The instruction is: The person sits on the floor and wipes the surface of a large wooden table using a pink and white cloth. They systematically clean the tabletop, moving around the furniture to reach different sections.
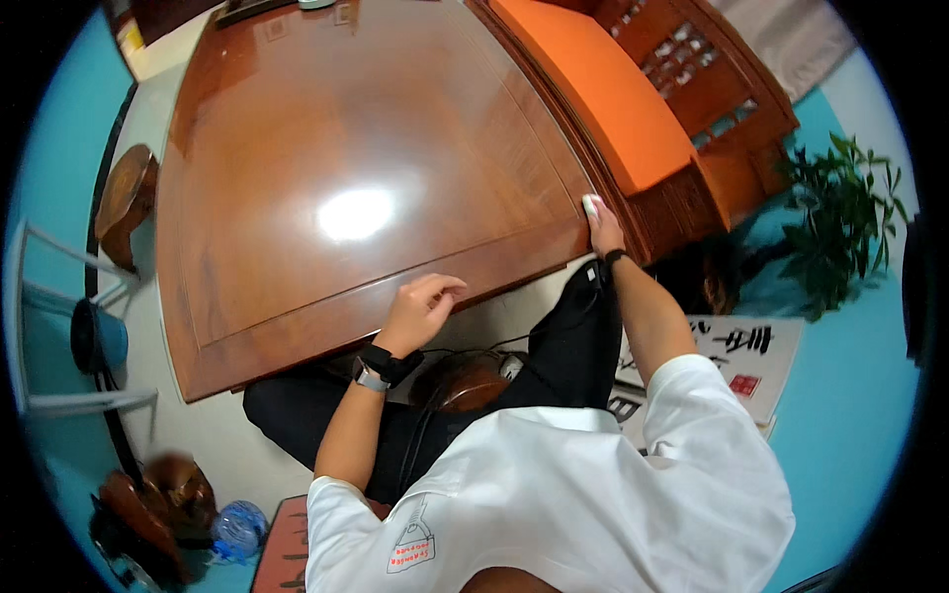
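Note:
A large polished wooden table (296, 185) fills the view in front of me, with a bright light reflected on its top. My left hand (426, 304) hovers at or just over its near edge, fingers loosely bent and the thumb apart; I see nothing in it. Whether it touches the wood is unclear. At the table's right corner, my right hand (608, 231) grips a small white object (591, 205), mostly covered by the fingers, so its kind cannot be told. Dark bands circle both wrists, and the left also carries a watch (371, 376).
Along the table's right side stands a carved wooden bench (675, 215) with an orange cushion (593, 81). A leafy plant (838, 222) and calligraphy sheets (764, 370) are to the right. Leftward are a wooden stool (130, 196), a blue bucket (104, 337) and a plastic water bottle (239, 526).

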Available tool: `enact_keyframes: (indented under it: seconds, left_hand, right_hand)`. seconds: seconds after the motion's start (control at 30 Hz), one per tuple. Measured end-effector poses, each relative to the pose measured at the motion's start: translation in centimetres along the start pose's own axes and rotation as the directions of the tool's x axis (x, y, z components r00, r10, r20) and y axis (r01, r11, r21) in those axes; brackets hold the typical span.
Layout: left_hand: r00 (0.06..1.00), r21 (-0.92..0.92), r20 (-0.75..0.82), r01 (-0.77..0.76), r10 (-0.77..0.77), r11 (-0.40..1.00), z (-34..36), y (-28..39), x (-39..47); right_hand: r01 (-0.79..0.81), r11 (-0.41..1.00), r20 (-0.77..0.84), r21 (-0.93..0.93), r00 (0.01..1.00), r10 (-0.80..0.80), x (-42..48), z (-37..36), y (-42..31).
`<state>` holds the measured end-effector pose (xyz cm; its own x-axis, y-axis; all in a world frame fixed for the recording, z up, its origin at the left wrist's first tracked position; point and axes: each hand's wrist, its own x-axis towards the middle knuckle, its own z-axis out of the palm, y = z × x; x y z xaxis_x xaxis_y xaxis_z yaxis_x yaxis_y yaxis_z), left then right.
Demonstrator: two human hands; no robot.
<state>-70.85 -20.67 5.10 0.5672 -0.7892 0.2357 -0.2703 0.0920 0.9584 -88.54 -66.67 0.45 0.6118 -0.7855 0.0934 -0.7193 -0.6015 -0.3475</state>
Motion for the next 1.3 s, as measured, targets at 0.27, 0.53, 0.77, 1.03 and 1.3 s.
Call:
enact_keyframes:
  seconds: [0.27,0.53,0.77,1.03,1.3]
  left_hand:
    - [0.886,-0.341,-0.374,0.144,-0.275,0.929,-6.0,-3.8,0.0]
    - [0.835,-0.287,-0.403,0.272,-0.373,0.919,-5.1,-4.3,0.5]
    - [0.838,-0.075,-0.435,0.330,-0.329,0.941,-4.3,-4.0,2.0]
    - [0.830,-0.001,-0.543,0.153,-0.129,0.988,-2.9,4.8,3.7]
    - [0.677,0.352,-0.190,-0.629,0.711,0.693,-4.3,15.6,2.8]
  right_hand:
    - [0.045,0.985,-0.092,-0.164,0.994,-0.060,-2.5,-0.1,-4.8]
    - [0.083,0.994,-0.234,-0.074,0.967,-0.098,-2.2,1.0,-4.0]
    - [0.046,0.999,-0.122,0.004,0.991,-0.046,-0.7,-0.7,-3.4]
    - [0.054,0.998,-0.096,-0.040,0.994,-0.058,0.1,0.2,-3.7]
    - [0.166,0.986,-0.047,-0.016,0.985,-0.167,-1.1,1.1,-8.5]
